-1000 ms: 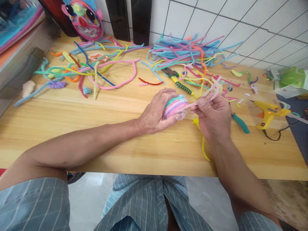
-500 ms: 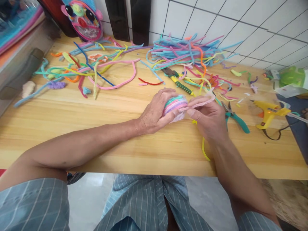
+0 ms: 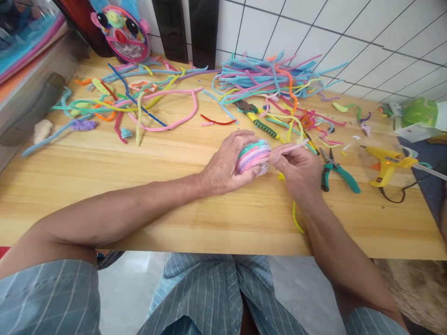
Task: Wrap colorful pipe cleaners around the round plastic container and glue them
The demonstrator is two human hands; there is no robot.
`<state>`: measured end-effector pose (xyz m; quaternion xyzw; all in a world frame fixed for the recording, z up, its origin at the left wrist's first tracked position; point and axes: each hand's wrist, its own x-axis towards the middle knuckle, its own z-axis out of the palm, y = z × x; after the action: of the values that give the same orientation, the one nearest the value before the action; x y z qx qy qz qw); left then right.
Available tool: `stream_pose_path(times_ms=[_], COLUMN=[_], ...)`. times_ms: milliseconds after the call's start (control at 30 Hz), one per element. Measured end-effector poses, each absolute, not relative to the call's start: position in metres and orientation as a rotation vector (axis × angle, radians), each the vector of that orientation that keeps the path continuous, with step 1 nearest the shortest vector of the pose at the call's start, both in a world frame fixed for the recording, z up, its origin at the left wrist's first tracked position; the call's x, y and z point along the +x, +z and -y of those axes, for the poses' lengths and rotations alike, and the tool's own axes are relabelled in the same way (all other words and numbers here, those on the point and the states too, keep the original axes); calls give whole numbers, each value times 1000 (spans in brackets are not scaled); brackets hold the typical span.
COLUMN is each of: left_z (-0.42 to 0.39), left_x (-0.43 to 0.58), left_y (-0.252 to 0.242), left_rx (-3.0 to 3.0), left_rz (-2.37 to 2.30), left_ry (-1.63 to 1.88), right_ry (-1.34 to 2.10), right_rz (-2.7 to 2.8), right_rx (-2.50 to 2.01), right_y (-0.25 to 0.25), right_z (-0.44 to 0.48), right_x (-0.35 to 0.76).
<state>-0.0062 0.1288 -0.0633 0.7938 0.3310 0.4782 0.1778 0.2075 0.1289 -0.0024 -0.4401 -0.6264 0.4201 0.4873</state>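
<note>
A rounded bundle of wound pipe cleaners (image 3: 252, 157), banded in teal, pink and lilac, sits in my left hand (image 3: 226, 163), whose fingers curl over its top and whose thumb presses along its lower side. Pinched between the thumb and fingers of my right hand (image 3: 296, 170) is a pale pink pipe cleaner (image 3: 293, 147). It runs from the bundle's right side, and its loose end sticks out past my fingers. The bundle's underside is hidden. Under my right wrist, a yellow pipe cleaner (image 3: 296, 218) lies on the table.
Behind my hands lie yellow-green handled pliers (image 3: 263, 126) and a heap of blue and pink pipe cleaners (image 3: 251, 79). To the right are teal pliers (image 3: 344, 177) and a yellow glue gun (image 3: 387, 163). A decorated face figure (image 3: 125, 39) stands at the back left.
My right hand has shifted slightly left, closer to the bundle, and the pale pink pipe cleaner lies straighter. The bundle has turned a little in my left hand, showing more pink and lilac bands.
</note>
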Motion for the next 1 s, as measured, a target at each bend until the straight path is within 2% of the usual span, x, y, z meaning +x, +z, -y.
stream_pose_path(times_ms=[1000], left_z=[-124], left_x=[-5], left_y=[-52], left_rx=[2179], left_rz=[-946], left_ry=[1352], right_ry=[933], right_rz=[1508], right_rx=[-1213], right_y=[-5], right_z=[-127], right_x=[200])
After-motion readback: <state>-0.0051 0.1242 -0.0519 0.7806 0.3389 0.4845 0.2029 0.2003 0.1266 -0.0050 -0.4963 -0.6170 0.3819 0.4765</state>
